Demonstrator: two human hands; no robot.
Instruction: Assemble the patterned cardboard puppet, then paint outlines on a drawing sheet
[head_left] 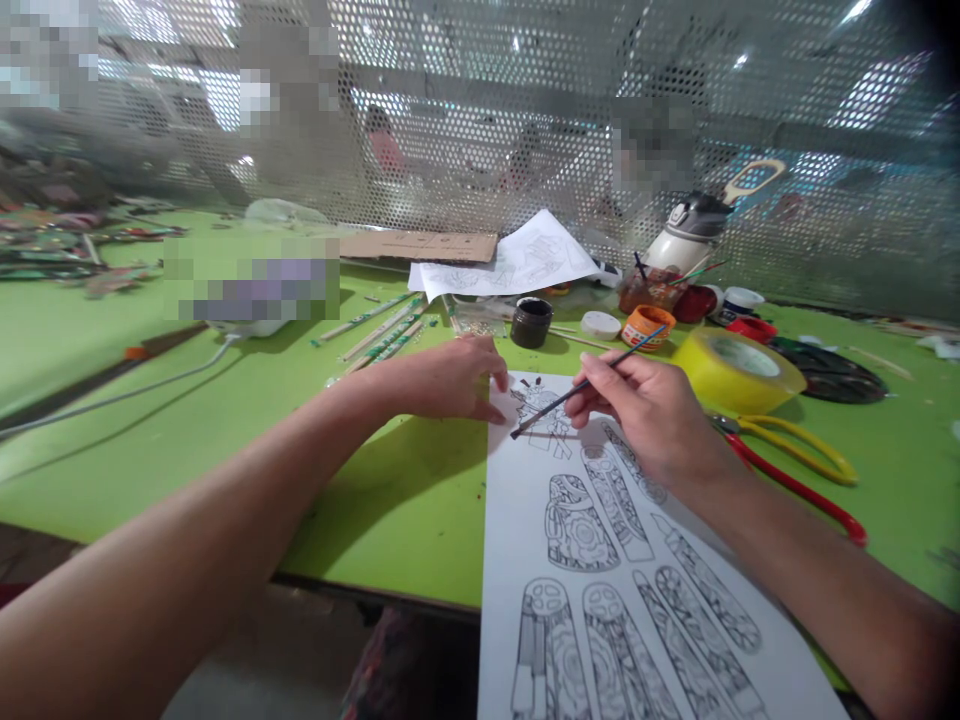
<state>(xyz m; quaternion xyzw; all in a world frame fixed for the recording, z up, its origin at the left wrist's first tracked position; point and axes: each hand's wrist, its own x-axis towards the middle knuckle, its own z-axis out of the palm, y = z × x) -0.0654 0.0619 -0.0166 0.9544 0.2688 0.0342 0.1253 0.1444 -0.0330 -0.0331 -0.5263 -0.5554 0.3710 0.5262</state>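
My right hand (637, 405) pinches a thin dark paintbrush (553, 407), its tip angled down to the left over the printed sheet (517, 530). White with black line drawings, the sheet carries patterned long pieces and a small figure near its top, and its lower end hangs past the table edge. At the sheet's upper left corner rests my left hand (454, 380), thumb and fingers apart, holding nothing. Just beyond the hands stand an uncapped jar of dark paint (532, 323), a white lid (601, 325) and an orange paint jar (649, 328).
Yellow tape (739, 370), red-and-yellow-handled pliers (802, 455) and a dark palette (832, 373) lie at right. Behind them is a white bottle (679, 245). Painted sticks (386, 335), cardboard (420, 245) and another drawing sheet (536, 255) lie farther back. A white cable (150, 393) crosses the left.
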